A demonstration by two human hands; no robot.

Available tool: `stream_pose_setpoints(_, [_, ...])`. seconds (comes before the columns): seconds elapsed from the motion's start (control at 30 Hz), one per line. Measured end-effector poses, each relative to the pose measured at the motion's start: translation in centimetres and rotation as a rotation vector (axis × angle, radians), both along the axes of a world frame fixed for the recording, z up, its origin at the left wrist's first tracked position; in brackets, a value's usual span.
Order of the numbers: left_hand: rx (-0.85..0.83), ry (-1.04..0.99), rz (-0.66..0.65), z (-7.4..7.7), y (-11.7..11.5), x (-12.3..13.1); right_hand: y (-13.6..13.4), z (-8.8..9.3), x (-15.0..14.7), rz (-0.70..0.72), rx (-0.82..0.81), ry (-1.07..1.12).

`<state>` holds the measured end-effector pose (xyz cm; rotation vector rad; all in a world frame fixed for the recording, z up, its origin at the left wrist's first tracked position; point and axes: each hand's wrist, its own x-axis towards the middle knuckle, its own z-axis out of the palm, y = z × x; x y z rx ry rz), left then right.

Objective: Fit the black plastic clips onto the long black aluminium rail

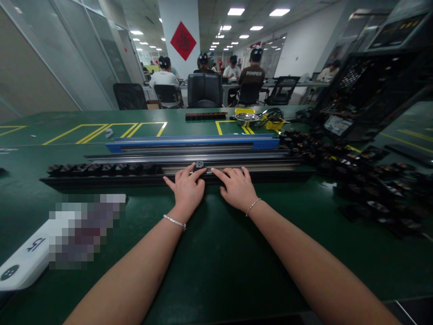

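A long black rail [267, 175] lies crosswise on the green table. A row of small black modules [101, 169] sits along its left part. One more small dark module [199, 164] rests near the rail's middle, just past the fingertips of my left hand [188, 189]. That hand is open, its fingers apart, the index finger by this module; whether it presses on it I cannot tell. My right hand [238, 189] is open too, fingers spread, with the tips on the rail a little right of the module.
Behind the rail lie a silver rail [216, 157] and a blue one [264, 142]. Loose black parts [372, 176] are heaped at right, near a tilted black case [368, 95]. A metal bowl [248, 118] stands farther back. A white device [30, 248] lies at left. People sit in the background.
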<state>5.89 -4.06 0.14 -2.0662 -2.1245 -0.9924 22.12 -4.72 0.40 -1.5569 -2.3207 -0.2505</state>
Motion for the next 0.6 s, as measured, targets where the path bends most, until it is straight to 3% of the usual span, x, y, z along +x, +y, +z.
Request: stream_pose_setpoints(0.6, [-0.047,0.002,-0.039,0.24,-0.18,0.03,0.03,0.01,-0.04,-0.01,-0.018,-0.024])
